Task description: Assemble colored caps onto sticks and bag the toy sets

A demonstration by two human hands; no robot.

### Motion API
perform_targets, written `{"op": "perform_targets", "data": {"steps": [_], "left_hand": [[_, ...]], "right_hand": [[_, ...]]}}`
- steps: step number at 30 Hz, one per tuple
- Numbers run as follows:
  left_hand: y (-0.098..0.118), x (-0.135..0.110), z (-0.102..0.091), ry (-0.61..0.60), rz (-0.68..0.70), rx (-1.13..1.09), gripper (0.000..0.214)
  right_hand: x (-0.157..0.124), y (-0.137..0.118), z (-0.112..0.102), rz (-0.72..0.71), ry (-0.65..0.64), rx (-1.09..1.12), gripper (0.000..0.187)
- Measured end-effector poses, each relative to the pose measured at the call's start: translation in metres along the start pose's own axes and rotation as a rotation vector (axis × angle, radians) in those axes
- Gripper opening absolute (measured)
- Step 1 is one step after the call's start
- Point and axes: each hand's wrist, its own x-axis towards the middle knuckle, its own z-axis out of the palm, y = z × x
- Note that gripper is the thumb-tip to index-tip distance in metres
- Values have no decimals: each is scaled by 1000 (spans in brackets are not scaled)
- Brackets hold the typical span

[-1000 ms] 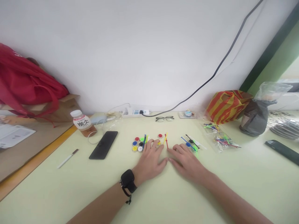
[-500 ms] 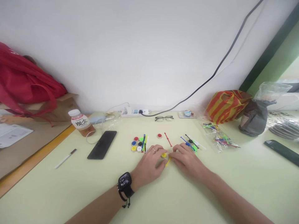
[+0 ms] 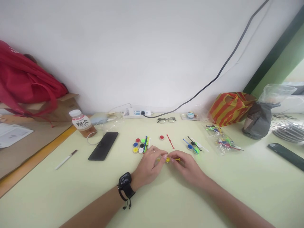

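My left hand (image 3: pixel 147 165), with a black watch on the wrist and a ring on one finger, pinches a small yellow disc (image 3: pixel 167 159) just above the pale table. My right hand (image 3: pixel 187 166) meets it from the right, fingers pinched on a thin yellow stick (image 3: pixel 176 159) that touches the disc. Just beyond my hands lie a red disc (image 3: pixel 161 137) and a red stick (image 3: pixel 170 141). A cluster of coloured discs and sticks (image 3: pixel 141 145) sits to the left of those, and another small group of sticks (image 3: pixel 194 145) lies to the right.
A black phone (image 3: pixel 103 146), a drink bottle (image 3: pixel 82 123), a white pen (image 3: pixel 65 159), glasses (image 3: pixel 166 120) and a power strip (image 3: pixel 137 113) lie on the table. A clear bag of sticks (image 3: pixel 223 140), a striped bag (image 3: pixel 230 107) and a grey pouch (image 3: pixel 257 122) sit right. A red backpack (image 3: pixel 21 82) is far left.
My hands lay flat by the red and yellow sticks; they have drawn back toward me, picking up the yellow disc and yellow stick and bringing them together. The red stick stays behind.
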Motion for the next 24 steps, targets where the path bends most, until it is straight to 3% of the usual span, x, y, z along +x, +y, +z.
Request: {"op": "perform_targets", "data": {"steps": [3, 8, 18, 24], "left_hand": [[-4, 1, 4, 53, 27, 31, 12], [-13, 1, 7, 34, 95, 92, 18], [-7, 0, 7, -22, 167, 282, 12], [-4, -1, 10, -47, 175, 395, 7]], "right_hand": [[5, 4, 4, 84, 40, 93, 11], [9, 8, 3, 129, 60, 26, 14], [5, 6, 4, -10, 106, -191, 12], [4, 11, 3, -4, 99, -207, 13]]}}
